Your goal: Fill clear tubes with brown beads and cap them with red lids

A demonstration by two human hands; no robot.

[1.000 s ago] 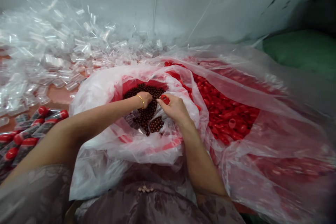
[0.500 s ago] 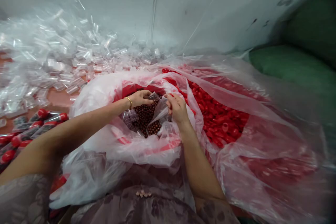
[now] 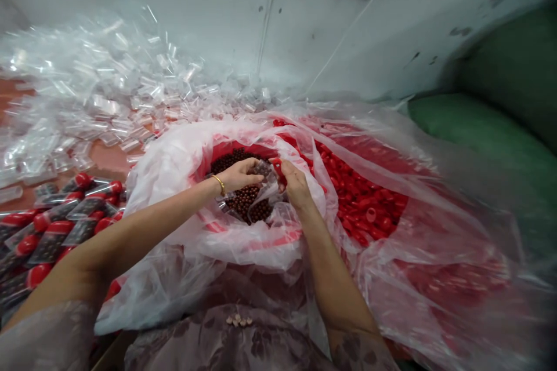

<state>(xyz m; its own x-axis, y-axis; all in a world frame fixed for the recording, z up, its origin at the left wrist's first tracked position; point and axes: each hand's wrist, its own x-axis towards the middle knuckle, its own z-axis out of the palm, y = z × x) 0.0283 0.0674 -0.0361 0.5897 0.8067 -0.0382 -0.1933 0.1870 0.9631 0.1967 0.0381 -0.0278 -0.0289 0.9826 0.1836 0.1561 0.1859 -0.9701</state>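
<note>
Where the tube (image 3: 263, 169) is: while the left hand (image 3: 241, 175) pinches it, it sits over the beads (image 3: 247, 200), just beside the cap (image 3: 277, 164); its tilt and fill are hard to read.
Left hand: fingers part-curled, thumb side toward the cap, closed only as far as the tube needs.
Right hand: thumb and fingers pinched on the red cap, others curled in; no gap seen in the pinch.
Tube and cap: my take, hold the tube mouth-up and low so strays drop back on the beads; line the cap up square before any push, light grip on the thin wall.
Bag mouth: the white bag (image 3: 161, 177) rings the beads in loose folds; both forearms cross its near side. Loose film could snag a wrist.
Right side: red caps (image 3: 369, 203) under sheer film, near the right forearm.
Left side: packed tubes (image 3: 56, 237) close by the left forearm; elbow room looks tight.
Far side: clear tubes (image 3: 108, 90) heaped toward the wall (image 3: 195, 0).
Room: straight up looks best.
</note>
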